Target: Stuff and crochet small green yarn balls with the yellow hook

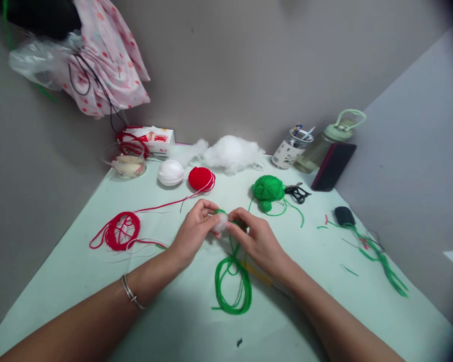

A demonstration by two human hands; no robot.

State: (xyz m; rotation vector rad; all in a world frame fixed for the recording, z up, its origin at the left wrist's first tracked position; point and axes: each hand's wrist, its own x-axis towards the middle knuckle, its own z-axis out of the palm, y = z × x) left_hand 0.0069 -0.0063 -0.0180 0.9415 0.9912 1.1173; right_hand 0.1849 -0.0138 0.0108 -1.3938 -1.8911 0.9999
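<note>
Over the middle of the table, my left hand (196, 226) pinches a small green crochet piece (219, 211) with a tuft of white stuffing (220, 223) showing at its opening. My right hand (254, 236) is closed at the right side of the same piece, fingertips against the stuffing; its grip is partly hidden. Green yarn runs down from the hands to a loose green yarn coil (233, 286) on the table. Under my right wrist lies a yellow-handled tool (257, 274), perhaps a crochet hook, partly covered.
Behind my hands lie a white yarn ball (170, 173), a red yarn ball (201, 179), a stuffing heap (232, 153), a green yarn ball (268, 188) and black scissors (298, 193). A red yarn coil (124, 231) is left; a phone (332, 167) and bottle (317, 148) stand right.
</note>
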